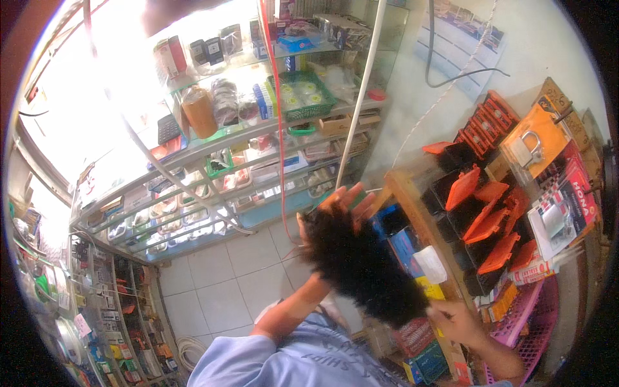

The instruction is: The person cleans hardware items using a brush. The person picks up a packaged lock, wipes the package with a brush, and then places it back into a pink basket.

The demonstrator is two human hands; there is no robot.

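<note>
A fluffy black duster stretches diagonally across the middle of the view, slightly blurred. At its lower right end, my right hand has its fingers closed on it. My left hand is at the upper left end, fingers spread and thumb apart. Dark fluff covers the left palm and wrist, so the exact contact there is hidden. Close to the duster's right side stands a wooden-framed rack holding black bins with orange flaps.
A glass display counter with small goods stands across the tiled floor. A red cord and a white pole hang before it. Packaged padlocks and a pink plastic basket are at right; a coiled cable lies lower left.
</note>
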